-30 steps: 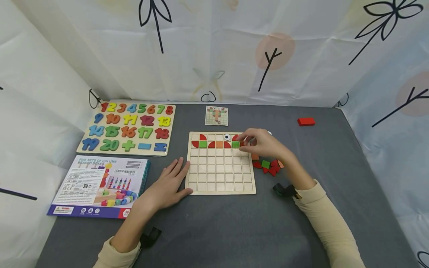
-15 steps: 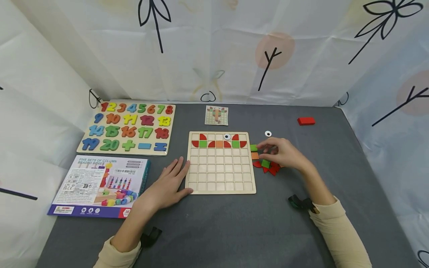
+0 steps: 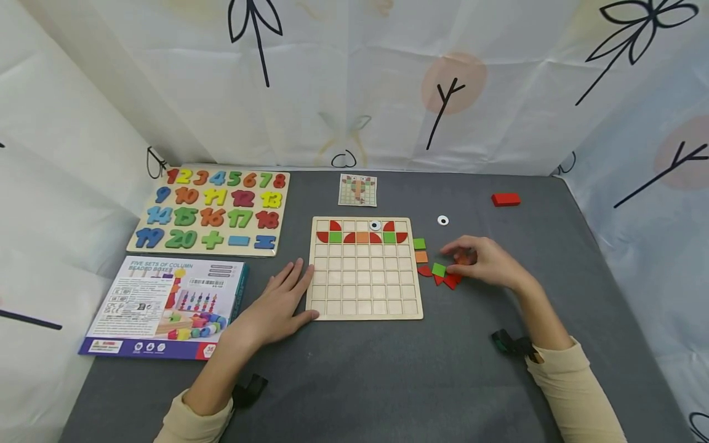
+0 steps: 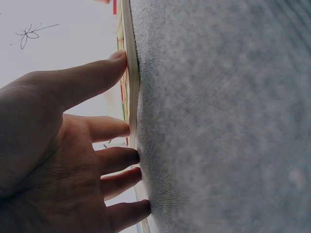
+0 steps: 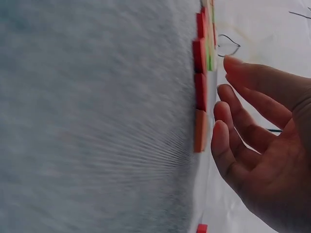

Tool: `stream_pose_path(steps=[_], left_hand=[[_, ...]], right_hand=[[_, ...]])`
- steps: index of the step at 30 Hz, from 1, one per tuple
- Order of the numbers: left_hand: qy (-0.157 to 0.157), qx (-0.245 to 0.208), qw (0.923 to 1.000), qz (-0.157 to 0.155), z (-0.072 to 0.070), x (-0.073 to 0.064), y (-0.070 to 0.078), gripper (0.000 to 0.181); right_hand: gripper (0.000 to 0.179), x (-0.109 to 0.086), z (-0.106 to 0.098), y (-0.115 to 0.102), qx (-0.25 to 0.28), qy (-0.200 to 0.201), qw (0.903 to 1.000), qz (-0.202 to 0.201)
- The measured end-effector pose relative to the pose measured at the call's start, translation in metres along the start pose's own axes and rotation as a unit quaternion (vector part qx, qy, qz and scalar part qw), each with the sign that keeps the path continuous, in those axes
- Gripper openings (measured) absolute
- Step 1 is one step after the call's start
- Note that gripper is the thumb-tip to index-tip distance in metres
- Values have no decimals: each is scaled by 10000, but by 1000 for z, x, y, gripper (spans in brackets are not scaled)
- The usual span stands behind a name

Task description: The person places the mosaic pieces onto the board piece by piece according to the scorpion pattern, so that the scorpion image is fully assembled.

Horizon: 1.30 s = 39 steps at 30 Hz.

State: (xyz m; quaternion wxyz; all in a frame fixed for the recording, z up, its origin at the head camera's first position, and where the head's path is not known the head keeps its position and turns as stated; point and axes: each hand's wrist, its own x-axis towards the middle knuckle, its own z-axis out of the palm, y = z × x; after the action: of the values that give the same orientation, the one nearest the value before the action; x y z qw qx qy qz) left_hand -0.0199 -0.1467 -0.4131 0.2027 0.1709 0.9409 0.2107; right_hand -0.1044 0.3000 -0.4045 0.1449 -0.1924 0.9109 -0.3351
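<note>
A wooden grid board [image 3: 364,283] lies flat, its upper rows partly filled with red, green and orange tiles and one eye tile [image 3: 375,226]. My left hand [image 3: 275,307] rests at the board's left edge, fingers spread; in the left wrist view the thumb touches its side. Past the board's right edge my right hand [image 3: 484,261] hovers over a small pile of loose tiles, fingers loosely bent with nothing between them. A green tile [image 3: 438,270] tops red tiles [image 3: 453,281] there; an orange tile [image 5: 200,131] shows below the hand in the right wrist view.
A pattern card [image 3: 357,191] lies behind the board. Loose beside it are an eye tile [image 3: 443,220] and, farther right, a red block [image 3: 506,200]. At left are a number puzzle board [image 3: 191,209] and a purple-edged box [image 3: 160,307].
My right hand has left a red tile in the board's second row and moved right and toward me, over the loose tiles. The left hand stays put.
</note>
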Motion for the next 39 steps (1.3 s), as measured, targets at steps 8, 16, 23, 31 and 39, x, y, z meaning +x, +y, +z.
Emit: stream_pose_path(steps=[8,16,23,31,39], left_hand=[[-8,20,10000,-3,0,0,0,91],[20,1,10000,14,0,0,0,92],[5,21,10000,3,0,0,0,91],[56,21,10000,42,0,0,0,90],[76,41,10000,47,0,-1,0,91]], right_hand=[[30,1,10,0,-400,-177,9989,-163],[28,4,9,-8,-729,-247,9969,-153],[29,8,10,-8,-784,-256,9963,-222],[31,11,12,-11,-861,-181,9954,-381],[28,12,12,-11,-904,-154,9952,-332]])
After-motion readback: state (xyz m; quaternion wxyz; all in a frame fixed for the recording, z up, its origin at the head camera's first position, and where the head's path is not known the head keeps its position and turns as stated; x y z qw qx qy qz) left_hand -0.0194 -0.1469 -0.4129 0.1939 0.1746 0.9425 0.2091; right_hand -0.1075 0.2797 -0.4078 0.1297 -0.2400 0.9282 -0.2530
